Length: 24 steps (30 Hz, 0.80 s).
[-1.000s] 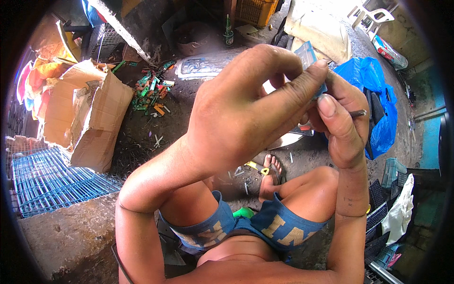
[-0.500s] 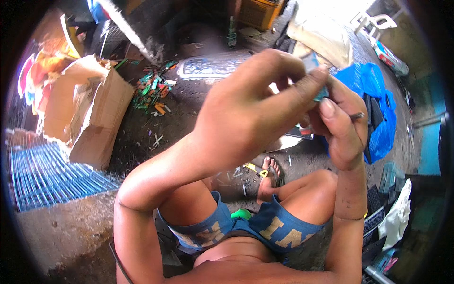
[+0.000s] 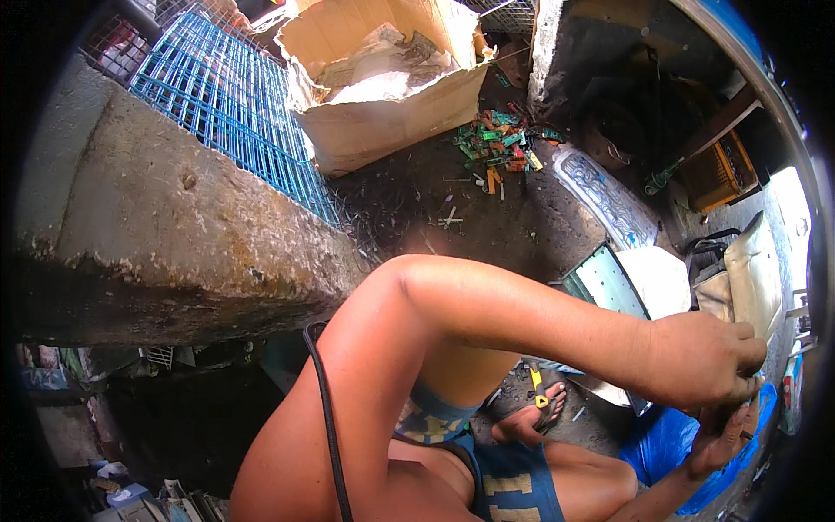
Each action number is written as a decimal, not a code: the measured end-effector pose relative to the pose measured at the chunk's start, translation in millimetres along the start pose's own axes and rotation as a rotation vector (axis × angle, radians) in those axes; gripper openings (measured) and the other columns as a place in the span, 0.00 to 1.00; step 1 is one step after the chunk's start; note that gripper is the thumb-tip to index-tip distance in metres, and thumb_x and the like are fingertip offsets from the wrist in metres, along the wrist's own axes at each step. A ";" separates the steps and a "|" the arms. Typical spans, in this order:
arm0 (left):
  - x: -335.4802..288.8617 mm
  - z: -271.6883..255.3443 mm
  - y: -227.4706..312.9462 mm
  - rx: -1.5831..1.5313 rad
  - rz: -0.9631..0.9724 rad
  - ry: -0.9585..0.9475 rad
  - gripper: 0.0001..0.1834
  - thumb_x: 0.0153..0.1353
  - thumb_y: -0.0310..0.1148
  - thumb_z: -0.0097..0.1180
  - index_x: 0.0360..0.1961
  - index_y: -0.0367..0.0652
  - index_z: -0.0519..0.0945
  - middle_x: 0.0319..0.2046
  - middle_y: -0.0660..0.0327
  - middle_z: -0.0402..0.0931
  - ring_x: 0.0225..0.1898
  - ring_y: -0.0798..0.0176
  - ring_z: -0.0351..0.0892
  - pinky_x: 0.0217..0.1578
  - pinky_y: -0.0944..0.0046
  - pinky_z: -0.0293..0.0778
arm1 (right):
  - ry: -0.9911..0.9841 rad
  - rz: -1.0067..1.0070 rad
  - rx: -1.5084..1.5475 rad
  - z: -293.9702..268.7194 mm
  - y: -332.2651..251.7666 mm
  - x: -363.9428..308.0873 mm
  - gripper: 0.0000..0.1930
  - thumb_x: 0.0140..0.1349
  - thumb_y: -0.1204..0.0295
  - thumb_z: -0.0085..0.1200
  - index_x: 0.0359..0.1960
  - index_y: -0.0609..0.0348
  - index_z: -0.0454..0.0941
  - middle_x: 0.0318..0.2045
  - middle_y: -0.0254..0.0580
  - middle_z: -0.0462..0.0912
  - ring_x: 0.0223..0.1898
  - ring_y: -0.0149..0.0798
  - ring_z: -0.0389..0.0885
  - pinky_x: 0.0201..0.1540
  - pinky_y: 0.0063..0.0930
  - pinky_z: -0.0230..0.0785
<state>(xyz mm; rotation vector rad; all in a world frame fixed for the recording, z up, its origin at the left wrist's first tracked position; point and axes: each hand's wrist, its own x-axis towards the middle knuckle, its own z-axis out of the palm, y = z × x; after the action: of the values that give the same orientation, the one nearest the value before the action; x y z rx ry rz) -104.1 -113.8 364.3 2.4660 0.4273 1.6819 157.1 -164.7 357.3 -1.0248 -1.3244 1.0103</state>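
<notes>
My left hand (image 3: 706,358) is at the far right, its fingers curled closed and its fingertips meeting my other hand. Just below it, my right hand (image 3: 724,442) is closed too, with the thumb and fingers bent inward. Whatever is pinched between the two hands is hidden by my left fingers; a small dark tip shows beside my right fingers. Behind my right hand lies a blue plastic bag (image 3: 663,445). By my sandalled foot is a yellow-and-black handled tool (image 3: 539,389), its kind unclear.
A torn cardboard box (image 3: 391,130) and a blue wire rack (image 3: 228,109) stand at upper left near a concrete ledge (image 3: 183,200). Several small green and orange pieces (image 3: 500,139) lie piled on the ground. A green-edged tray (image 3: 609,277) is under my left forearm's far side.
The view has swung left, so both hands now appear at the far right and lower. The small teal piece and thin dark rod seen between the fingers earlier are now mostly hidden.
</notes>
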 end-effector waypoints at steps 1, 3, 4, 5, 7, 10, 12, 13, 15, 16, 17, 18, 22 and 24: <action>-1.1 -0.7 -1.3 0.003 0.001 0.011 0.17 0.58 0.35 0.57 0.48 0.39 0.82 0.38 0.53 0.73 0.43 0.51 0.75 0.27 0.59 0.79 | -0.005 -0.010 -0.044 1.5 1.2 1.2 0.34 0.75 0.59 0.46 0.72 0.72 0.54 0.67 0.63 0.66 0.65 0.51 0.71 0.63 0.39 0.70; -3.3 -2.3 -3.7 0.012 -0.002 0.022 0.18 0.59 0.34 0.57 0.49 0.38 0.82 0.38 0.53 0.72 0.43 0.52 0.75 0.28 0.59 0.80 | 0.011 -0.051 -0.055 7.8 3.0 4.3 0.32 0.76 0.61 0.44 0.73 0.71 0.54 0.67 0.62 0.66 0.64 0.50 0.72 0.62 0.38 0.70; -4.6 -4.1 -4.9 0.017 -0.006 0.020 0.19 0.59 0.34 0.56 0.49 0.38 0.81 0.39 0.53 0.72 0.44 0.51 0.74 0.29 0.59 0.80 | -0.004 -0.018 -0.108 12.4 3.0 6.3 0.31 0.77 0.61 0.43 0.73 0.71 0.55 0.67 0.62 0.66 0.64 0.50 0.72 0.62 0.38 0.71; -5.3 -5.9 -5.9 0.023 -0.010 0.016 0.19 0.59 0.34 0.56 0.50 0.37 0.81 0.39 0.53 0.72 0.44 0.51 0.74 0.30 0.58 0.80 | -0.021 0.004 -0.120 16.8 2.3 7.9 0.31 0.77 0.61 0.43 0.73 0.70 0.55 0.67 0.61 0.66 0.63 0.50 0.73 0.61 0.37 0.71; -6.7 -10.8 -8.1 -0.009 -0.043 0.025 0.20 0.60 0.34 0.56 0.51 0.38 0.81 0.40 0.52 0.71 0.45 0.51 0.74 0.32 0.58 0.80 | -0.131 0.050 -0.027 25.2 -0.1 11.0 0.30 0.77 0.61 0.42 0.73 0.70 0.54 0.67 0.61 0.66 0.62 0.49 0.75 0.58 0.35 0.74; -7.8 -16.9 -9.1 -0.065 -0.095 0.004 0.20 0.61 0.34 0.55 0.53 0.38 0.80 0.42 0.51 0.70 0.46 0.50 0.73 0.35 0.57 0.79 | -0.114 0.063 -0.153 30.9 -1.3 14.2 0.30 0.78 0.62 0.42 0.73 0.70 0.54 0.65 0.60 0.68 0.60 0.48 0.77 0.55 0.33 0.76; -7.5 -18.9 -8.1 -0.089 -0.122 -0.009 0.20 0.62 0.34 0.54 0.54 0.39 0.80 0.42 0.51 0.69 0.46 0.50 0.73 0.36 0.57 0.79 | -0.133 0.081 -0.129 28.6 0.6 16.0 0.29 0.77 0.62 0.43 0.73 0.69 0.56 0.64 0.59 0.70 0.58 0.47 0.78 0.54 0.32 0.76; -7.4 -19.6 -7.2 -0.095 -0.129 -0.008 0.20 0.63 0.35 0.54 0.54 0.39 0.79 0.42 0.50 0.69 0.46 0.50 0.73 0.36 0.56 0.79 | -0.138 0.091 -0.113 26.3 2.2 17.1 0.29 0.77 0.62 0.43 0.73 0.68 0.56 0.63 0.58 0.71 0.57 0.46 0.78 0.53 0.31 0.76; -7.2 -19.5 -5.6 -0.107 -0.146 -0.014 0.19 0.64 0.35 0.54 0.54 0.39 0.79 0.42 0.50 0.69 0.46 0.49 0.73 0.36 0.56 0.79 | -0.143 0.107 -0.086 18.9 6.6 19.9 0.29 0.77 0.62 0.45 0.72 0.67 0.58 0.61 0.56 0.73 0.55 0.44 0.79 0.52 0.30 0.76; -7.3 -19.2 -5.0 -0.114 -0.157 -0.022 0.18 0.64 0.35 0.53 0.53 0.39 0.79 0.42 0.50 0.69 0.46 0.49 0.73 0.36 0.56 0.79 | -0.120 0.107 -0.103 15.2 9.1 20.0 0.29 0.76 0.62 0.46 0.72 0.67 0.59 0.60 0.55 0.74 0.54 0.43 0.80 0.51 0.30 0.76; -7.3 -19.0 -4.2 -0.128 -0.169 -0.030 0.18 0.65 0.35 0.53 0.53 0.40 0.80 0.42 0.50 0.69 0.46 0.49 0.73 0.36 0.56 0.78 | -0.098 0.108 -0.119 11.5 10.6 20.8 0.29 0.76 0.61 0.47 0.72 0.67 0.60 0.59 0.54 0.75 0.53 0.43 0.80 0.51 0.29 0.76; -7.3 -18.6 -3.7 -0.126 -0.167 -0.023 0.17 0.65 0.35 0.53 0.53 0.40 0.80 0.42 0.50 0.69 0.46 0.49 0.73 0.37 0.56 0.78 | -0.052 0.102 -0.163 8.6 12.1 20.3 0.29 0.76 0.61 0.48 0.71 0.66 0.61 0.59 0.54 0.75 0.53 0.42 0.80 0.51 0.29 0.76; -6.8 -17.3 -2.5 -0.123 -0.143 0.019 0.16 0.66 0.34 0.52 0.52 0.41 0.80 0.41 0.50 0.70 0.46 0.49 0.74 0.37 0.56 0.78 | 0.008 0.159 -0.111 4.4 12.1 15.3 0.30 0.76 0.60 0.48 0.72 0.66 0.60 0.59 0.52 0.75 0.53 0.41 0.80 0.50 0.28 0.76; -6.3 -16.6 -2.3 -0.112 -0.122 0.022 0.16 0.66 0.34 0.52 0.51 0.41 0.80 0.41 0.50 0.70 0.45 0.49 0.74 0.37 0.56 0.78 | -0.030 0.040 -0.144 6.8 10.2 11.7 0.30 0.76 0.60 0.47 0.72 0.66 0.59 0.60 0.52 0.75 0.53 0.41 0.80 0.50 0.28 0.76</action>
<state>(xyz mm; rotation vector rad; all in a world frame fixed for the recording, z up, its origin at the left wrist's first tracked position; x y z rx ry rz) -122.0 -114.4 364.2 2.2959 0.4630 1.6391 150.4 -150.7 350.4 -1.1528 -1.4222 0.9743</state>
